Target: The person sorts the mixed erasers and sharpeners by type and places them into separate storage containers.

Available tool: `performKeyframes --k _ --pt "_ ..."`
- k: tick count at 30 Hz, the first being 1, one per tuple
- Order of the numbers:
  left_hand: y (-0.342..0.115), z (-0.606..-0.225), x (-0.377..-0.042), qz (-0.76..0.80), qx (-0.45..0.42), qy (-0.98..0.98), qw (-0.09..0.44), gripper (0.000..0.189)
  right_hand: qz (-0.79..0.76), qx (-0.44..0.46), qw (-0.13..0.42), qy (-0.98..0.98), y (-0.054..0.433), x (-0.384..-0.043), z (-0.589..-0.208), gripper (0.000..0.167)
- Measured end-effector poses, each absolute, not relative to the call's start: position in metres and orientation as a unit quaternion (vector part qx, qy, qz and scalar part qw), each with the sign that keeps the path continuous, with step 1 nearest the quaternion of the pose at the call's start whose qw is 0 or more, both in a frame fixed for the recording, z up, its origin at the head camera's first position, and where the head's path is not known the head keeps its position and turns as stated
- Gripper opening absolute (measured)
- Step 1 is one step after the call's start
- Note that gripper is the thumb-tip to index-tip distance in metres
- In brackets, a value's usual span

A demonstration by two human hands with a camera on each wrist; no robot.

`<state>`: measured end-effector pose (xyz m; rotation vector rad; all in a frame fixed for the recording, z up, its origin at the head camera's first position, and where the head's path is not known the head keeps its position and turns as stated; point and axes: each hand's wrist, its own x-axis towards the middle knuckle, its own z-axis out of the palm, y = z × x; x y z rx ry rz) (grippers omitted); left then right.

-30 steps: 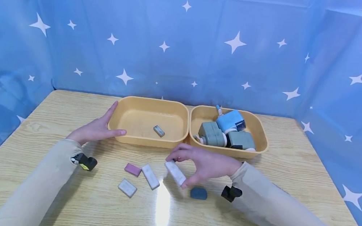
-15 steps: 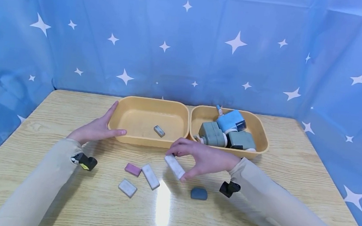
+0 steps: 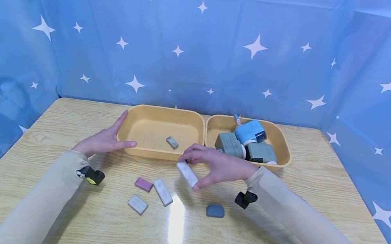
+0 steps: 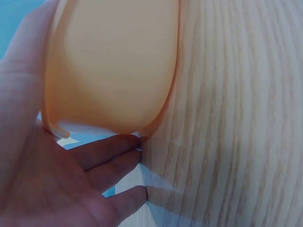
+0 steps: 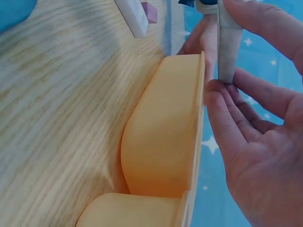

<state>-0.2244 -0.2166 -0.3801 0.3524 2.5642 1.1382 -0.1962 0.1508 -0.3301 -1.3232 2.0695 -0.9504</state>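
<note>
My right hand pinches a white rectangular block between thumb and fingertips, above the table just in front of the yellow bins. In the right wrist view the same block is seen edge-on, level with the bin rim. My left hand rests against the left end of the left bin, thumb at its front rim and fingers extended along its side. A small grey block lies inside that bin. On the table are another long white block, a shorter whitish block and a pink block.
A dark blue block lies on the table right of centre. The right bin adjoins the left one and holds a blue boxy piece and two grey-green ones. Behind the table hangs a blue star-patterned cloth.
My right hand has moved up and slightly left with the white block, towards the left bin's front wall. My left hand stays in place.
</note>
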Motion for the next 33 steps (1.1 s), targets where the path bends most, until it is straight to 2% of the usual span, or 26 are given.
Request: performKeyframes --k 33 --pt "-0.216 -0.380 -0.224 0.391 0.124 0.899 0.154 0.114 -0.360 -0.466 0.240 0.772 0.139 -0.220 -0.318 0.066"
